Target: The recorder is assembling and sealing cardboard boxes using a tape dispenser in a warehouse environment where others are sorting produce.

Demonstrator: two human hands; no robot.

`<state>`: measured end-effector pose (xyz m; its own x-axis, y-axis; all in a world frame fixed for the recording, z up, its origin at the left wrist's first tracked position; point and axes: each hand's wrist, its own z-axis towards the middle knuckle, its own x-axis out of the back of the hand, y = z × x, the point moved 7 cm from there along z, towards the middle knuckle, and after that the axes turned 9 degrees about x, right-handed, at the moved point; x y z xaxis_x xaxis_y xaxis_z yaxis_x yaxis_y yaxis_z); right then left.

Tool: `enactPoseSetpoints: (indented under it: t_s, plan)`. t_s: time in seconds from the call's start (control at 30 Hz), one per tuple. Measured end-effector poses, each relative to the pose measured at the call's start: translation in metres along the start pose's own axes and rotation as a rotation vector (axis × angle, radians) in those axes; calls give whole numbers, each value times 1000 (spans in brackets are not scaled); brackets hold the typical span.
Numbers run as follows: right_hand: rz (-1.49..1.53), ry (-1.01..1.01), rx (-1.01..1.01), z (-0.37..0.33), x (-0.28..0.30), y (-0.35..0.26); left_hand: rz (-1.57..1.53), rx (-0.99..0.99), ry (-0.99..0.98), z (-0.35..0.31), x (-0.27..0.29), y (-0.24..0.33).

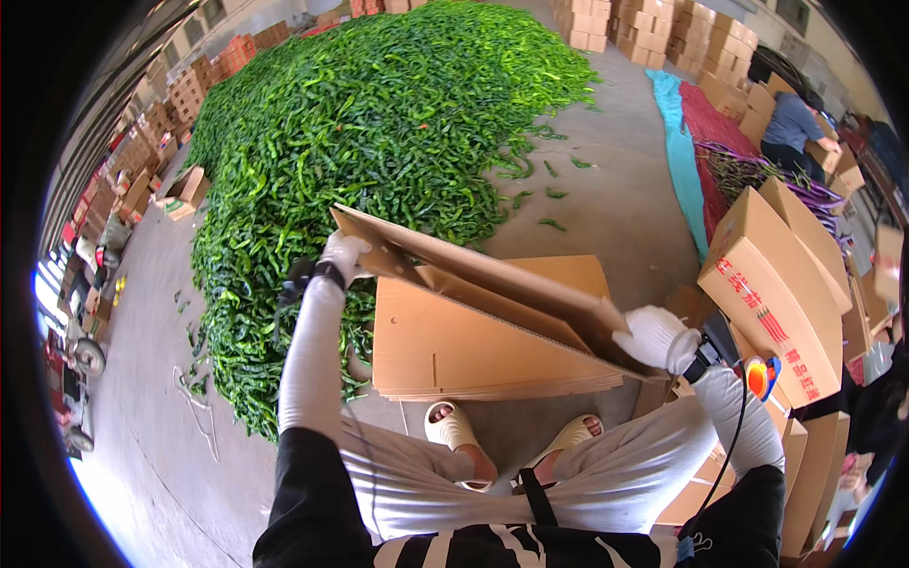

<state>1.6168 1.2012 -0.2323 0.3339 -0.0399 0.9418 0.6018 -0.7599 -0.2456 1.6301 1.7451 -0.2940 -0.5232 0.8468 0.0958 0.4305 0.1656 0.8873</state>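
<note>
Between my gloved hands is a brown cardboard box point(492, 276), partly unfolded and tilted, with a narrow gap between its walls. My left hand point(346, 254) is closed on its far left corner. At the near right end, my right hand point(658, 339) is closed on the box's edge, some fingers hidden. Directly below lies a stack of flattened cardboard boxes point(454, 355), partly covered by the one I hold. Beyond the stack and to its left spreads a large heap of green peppers point(379, 123).
Printed cartons point(772, 293) stand close on my right. Farther right, a person point(795, 133) bends beside purple vegetables on a red sheet point(710, 123) edged in turquoise. Stacked boxes point(653, 28) line the back. Loose peppers point(552, 224) lie on the concrete floor point(606, 170).
</note>
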Motion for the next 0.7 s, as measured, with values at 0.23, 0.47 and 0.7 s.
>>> enactPoseSetpoints:
  t_s: [0.23, 0.47, 0.7]
  plan:
    - [-740, 120, -98, 34, 27, 104, 1365, -482, -248, -55, -59, 6]
    - [103, -140, -416, 53, -19, 36, 1687, 1, -473, -127, -96, -7]
    - [212, 33, 97, 7, -8, 2, 1408, -418, -481, -155, -76, 8]
